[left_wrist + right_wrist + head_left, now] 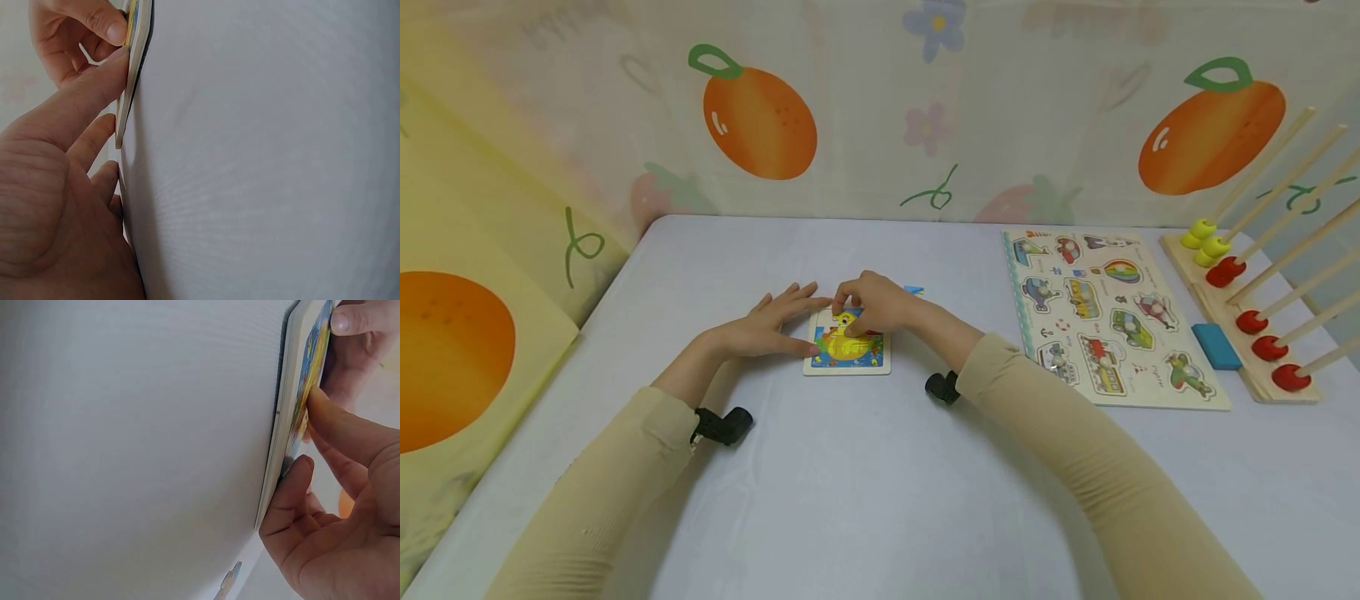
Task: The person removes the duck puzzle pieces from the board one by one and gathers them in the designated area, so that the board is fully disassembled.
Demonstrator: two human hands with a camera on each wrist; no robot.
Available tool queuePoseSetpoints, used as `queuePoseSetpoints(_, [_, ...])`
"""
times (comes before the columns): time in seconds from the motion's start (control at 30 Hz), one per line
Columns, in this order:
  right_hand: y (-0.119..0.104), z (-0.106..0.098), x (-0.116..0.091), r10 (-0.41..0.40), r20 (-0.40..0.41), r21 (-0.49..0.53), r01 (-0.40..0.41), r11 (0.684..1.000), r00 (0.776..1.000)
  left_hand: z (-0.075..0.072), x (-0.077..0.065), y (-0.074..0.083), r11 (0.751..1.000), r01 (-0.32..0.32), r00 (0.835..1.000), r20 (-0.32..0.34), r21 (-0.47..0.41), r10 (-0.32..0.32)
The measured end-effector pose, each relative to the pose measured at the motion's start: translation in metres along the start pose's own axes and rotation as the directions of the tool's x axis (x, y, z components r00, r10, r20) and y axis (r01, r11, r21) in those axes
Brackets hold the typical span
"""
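A small square jigsaw puzzle (pixel 847 372) with a yellow duck on a blue ground lies in a pale frame on the table. My left hand (pixel 765 325) rests at its left side with fingers spread, the thumb touching the picture near the left edge. Over the puzzle's upper right is my right hand (pixel 880 304), its thumb and index finger bent down onto the duck. In the right wrist view the right thumb (pixel 340 422) touches the picture surface; whether a piece is pinched there is hidden. A blue puzzle piece (pixel 914 290) lies just behind the right hand.
At the right lies a large vehicle peg-puzzle board (pixel 1060 333). Beside it stands a wooden bead rack (pixel 1247 333) with upright rods and red and yellow beads, and a blue block (pixel 1217 347) touches its base. A fruit-print cloth (pixel 865 108) hangs behind the white table.
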State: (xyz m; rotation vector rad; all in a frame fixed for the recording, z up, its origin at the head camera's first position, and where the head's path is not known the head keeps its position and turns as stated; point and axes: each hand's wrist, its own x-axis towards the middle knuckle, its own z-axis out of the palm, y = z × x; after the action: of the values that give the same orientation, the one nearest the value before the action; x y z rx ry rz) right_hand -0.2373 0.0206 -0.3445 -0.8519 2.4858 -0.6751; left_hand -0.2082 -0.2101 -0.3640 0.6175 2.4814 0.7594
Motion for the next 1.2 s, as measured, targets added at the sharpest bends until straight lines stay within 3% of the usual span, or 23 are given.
queuePoseSetpoints(0.67, [0.0003, -0.0002, 0.0016, -0.011, -0.031, 0.03, 0.012, 0.999, 0.999, -0.0001, 0.0002, -0.0017, 1.0, -0.001, 1.0, 0.002, -0.009, 0.001])
queuePoseSetpoints(0.97, [0.0012, 0.0007, 0.0006, 0.057, -0.047, 0.098, -0.052, 0.994, 0.997, -0.0003, -0.0001, -0.0003, 1.0, 0.005, 1.0, 0.001, -0.005, -0.005])
queuePoseSetpoints(1.2, [0.001, -0.0007, -0.0007, 0.051, -0.036, 0.079, -0.048, 0.996, 0.998, -0.0006, 0.0001, -0.0005, 1.0, 0.0, 1.0, 0.0, -0.002, 0.0])
